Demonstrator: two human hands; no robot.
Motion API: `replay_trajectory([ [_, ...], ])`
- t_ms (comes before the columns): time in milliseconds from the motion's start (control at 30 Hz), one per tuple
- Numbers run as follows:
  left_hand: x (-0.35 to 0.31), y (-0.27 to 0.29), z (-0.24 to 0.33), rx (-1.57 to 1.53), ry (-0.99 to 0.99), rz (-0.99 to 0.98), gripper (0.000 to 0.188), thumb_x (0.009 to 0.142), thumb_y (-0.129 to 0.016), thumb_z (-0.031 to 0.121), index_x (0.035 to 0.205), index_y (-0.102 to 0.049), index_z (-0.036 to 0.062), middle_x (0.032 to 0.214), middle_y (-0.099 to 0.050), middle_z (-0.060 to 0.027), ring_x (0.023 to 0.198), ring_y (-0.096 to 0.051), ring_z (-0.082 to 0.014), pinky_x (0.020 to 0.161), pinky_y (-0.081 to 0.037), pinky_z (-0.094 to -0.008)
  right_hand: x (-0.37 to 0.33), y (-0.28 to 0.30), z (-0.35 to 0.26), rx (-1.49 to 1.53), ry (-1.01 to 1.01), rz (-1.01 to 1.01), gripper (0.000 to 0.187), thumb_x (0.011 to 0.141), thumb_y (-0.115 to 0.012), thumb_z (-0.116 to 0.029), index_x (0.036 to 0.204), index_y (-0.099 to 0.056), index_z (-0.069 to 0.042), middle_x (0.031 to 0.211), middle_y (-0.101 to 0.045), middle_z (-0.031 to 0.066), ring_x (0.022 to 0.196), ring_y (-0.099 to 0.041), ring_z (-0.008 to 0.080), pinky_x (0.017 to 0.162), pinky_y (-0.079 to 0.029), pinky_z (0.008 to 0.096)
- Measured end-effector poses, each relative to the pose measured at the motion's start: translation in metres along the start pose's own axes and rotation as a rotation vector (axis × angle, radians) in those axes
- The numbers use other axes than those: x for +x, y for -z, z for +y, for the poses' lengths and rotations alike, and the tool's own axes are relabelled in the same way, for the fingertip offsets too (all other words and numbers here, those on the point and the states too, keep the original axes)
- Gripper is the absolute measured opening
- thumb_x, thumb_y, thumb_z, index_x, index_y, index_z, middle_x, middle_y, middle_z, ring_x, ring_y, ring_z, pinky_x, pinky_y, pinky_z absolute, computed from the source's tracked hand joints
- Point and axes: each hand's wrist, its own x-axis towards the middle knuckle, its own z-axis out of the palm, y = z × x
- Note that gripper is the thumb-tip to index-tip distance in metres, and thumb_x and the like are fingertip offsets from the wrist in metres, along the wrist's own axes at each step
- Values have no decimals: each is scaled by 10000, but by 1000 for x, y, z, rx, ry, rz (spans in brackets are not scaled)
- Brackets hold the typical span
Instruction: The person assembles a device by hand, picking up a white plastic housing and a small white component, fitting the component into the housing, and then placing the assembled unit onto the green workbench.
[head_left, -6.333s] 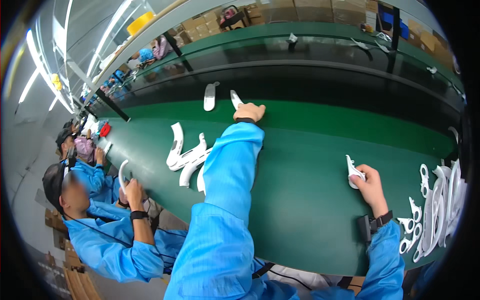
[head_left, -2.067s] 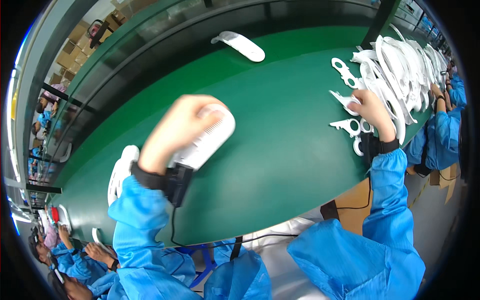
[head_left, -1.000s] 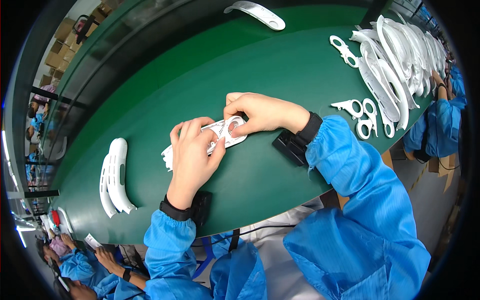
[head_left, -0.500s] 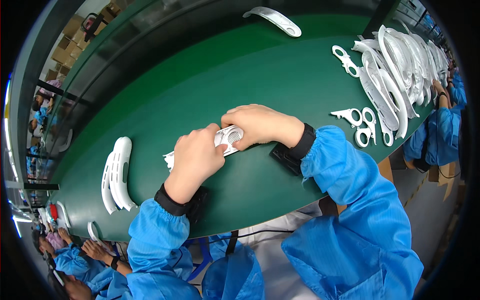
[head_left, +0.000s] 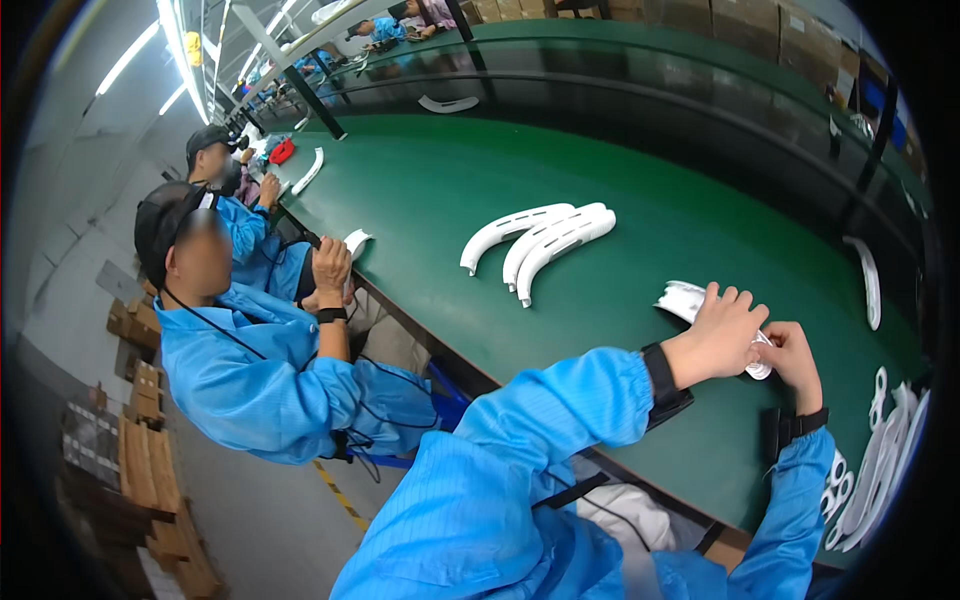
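Observation:
At the right, both hands are on one white curved plastic shell [head_left: 680, 299] just over the green table. My left hand [head_left: 716, 335] wraps across its middle, hiding most of it, while one end sticks out beyond the knuckles. My right hand [head_left: 795, 360] grips the other end, fingers closed at a rounded white part [head_left: 761, 362]. Whether that is a separate ring-ended piece set into the shell cannot be made out. Left of my hands, several slotted white curved shells [head_left: 565, 240] lie side by side on the table.
White shells [head_left: 880, 470] and ring-shaped pieces [head_left: 836, 490] pile up at the lower right. A single shell [head_left: 866, 283] rests near the table's far side. To the left, a co-worker in blue [head_left: 270, 350] sits at the green table [head_left: 420, 220], holding a white part [head_left: 357, 241].
The view has swung left, bringing co-workers and the aisle into sight and shifting my hands to the right of the picture. Both hands still hold the white shell.

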Motion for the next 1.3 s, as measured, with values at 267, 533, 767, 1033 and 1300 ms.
replay_trajectory([
  [267,-15,4,-56,-234,-11,450,249,741,-698,120,972,-648,42,948,-663,-143,895,-630,-338,784,-502,-424,21,1,28,117,-47,765,287,794,-679,-186,989,-627,18,817,-674,110,757,-642,203,675,-490,345],
  [533,10,-20,-61,-367,-89,208,70,754,-671,82,822,-657,69,835,-654,-83,879,-582,-289,816,-452,-393,25,3,24,42,-31,812,406,729,-685,-156,1120,-615,-69,1042,-666,135,955,-649,306,806,-532,400],
  [767,-16,-7,-83,-420,115,177,23,806,-602,24,786,-590,20,801,-582,-83,833,-507,-254,771,-416,-353,5,-1,-19,-114,-6,570,284,761,-664,-210,1015,-652,-83,1028,-665,125,1029,-606,336,857,-491,445],
  [1033,-6,-10,-62,-380,68,156,47,831,-609,40,874,-620,24,848,-597,-71,875,-523,-221,826,-421,-340,-210,75,-31,-615,-573,533,489,722,-773,-202,1173,-594,-141,1100,-597,86,1093,-517,318,922,-443,406],
  [1300,0,-13,-76,-299,76,281,228,717,-710,84,945,-691,84,835,-688,-84,828,-642,-248,769,-508,-380,-210,73,-6,-425,-491,496,460,634,-727,46,1073,-631,-54,1044,-563,118,970,-564,308,829,-463,367],
])
